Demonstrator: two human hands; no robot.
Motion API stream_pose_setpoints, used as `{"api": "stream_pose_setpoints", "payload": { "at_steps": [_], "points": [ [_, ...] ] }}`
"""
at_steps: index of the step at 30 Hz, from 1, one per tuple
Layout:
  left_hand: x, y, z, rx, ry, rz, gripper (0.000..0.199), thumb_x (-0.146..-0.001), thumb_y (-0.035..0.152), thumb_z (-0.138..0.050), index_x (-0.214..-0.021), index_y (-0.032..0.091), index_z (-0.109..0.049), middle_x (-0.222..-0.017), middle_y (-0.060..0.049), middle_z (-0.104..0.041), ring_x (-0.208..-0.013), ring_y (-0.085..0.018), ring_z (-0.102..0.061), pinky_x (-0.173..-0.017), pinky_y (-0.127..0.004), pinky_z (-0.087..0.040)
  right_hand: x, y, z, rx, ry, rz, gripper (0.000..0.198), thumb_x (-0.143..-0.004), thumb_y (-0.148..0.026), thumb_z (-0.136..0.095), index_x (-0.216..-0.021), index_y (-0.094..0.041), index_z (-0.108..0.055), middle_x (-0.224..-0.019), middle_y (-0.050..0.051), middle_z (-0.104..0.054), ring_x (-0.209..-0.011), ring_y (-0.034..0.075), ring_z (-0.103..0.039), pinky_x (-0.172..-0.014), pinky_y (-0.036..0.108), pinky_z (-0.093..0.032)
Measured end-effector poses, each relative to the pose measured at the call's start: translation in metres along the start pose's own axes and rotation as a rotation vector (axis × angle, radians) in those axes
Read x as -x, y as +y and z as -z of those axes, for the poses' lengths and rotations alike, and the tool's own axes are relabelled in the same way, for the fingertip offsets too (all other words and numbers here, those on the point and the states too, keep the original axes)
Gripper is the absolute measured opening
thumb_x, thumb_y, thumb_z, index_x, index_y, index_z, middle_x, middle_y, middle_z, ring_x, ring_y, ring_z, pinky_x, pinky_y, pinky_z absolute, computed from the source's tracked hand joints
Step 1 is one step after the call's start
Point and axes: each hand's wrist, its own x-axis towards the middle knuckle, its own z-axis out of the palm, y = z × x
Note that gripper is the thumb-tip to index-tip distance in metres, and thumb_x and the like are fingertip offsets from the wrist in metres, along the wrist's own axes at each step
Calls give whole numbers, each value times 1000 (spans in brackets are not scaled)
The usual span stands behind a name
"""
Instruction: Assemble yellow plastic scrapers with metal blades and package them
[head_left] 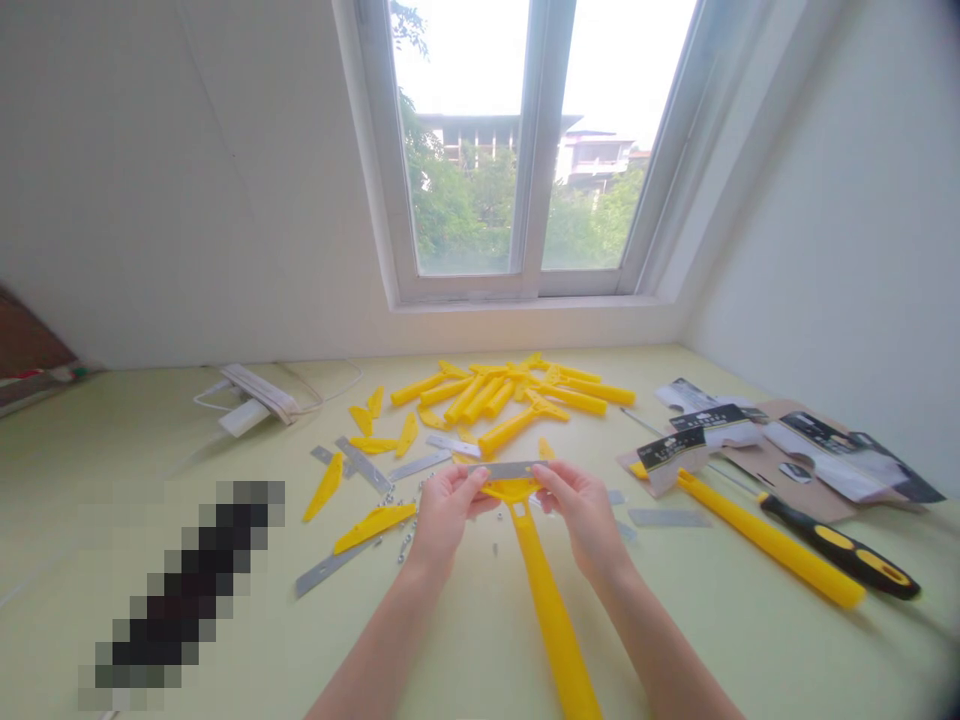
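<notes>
Nearest: yellow handle over the table | I've left hand and right hand pinching a blade at its head, fastening unclear from here | loose blades unfitted | farthest, more handles, I judge left undone

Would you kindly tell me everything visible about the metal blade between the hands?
The blade is a flat, narrow grey strip that looks like metal. It runs crosswise at the flared far end of a yellow handle. The left hand and right hand hold it near either end, partly covering it.
</notes>
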Motion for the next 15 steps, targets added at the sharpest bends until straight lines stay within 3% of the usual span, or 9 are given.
{"api": "stream_pose_setpoints", "payload": {
  "at_steps": [8,15],
  "points": [
    [-5,-3,5,-13,-111,113,29,-70,34,-64,-84,9,-67,-83,-12,-72,-76,-22,-68,-70,-31,-53,0,6,2,87,1,146,26,-75,-40,-59,-67,-15,-60,-52,-3,-45,-52,11,-41,-51,24,-33],
    [0,3,4,-36,-105,4,26,-69,33,-66,-76,8,-64,-77,-12,-71,-73,-22,-68,-64,-30,-54,0,7,1,48,-29,123,25,-75,-39,-59,-69,-15,-59,-52,-5,-42,-50,9,-36,-49,22,-29]
  ]
}}
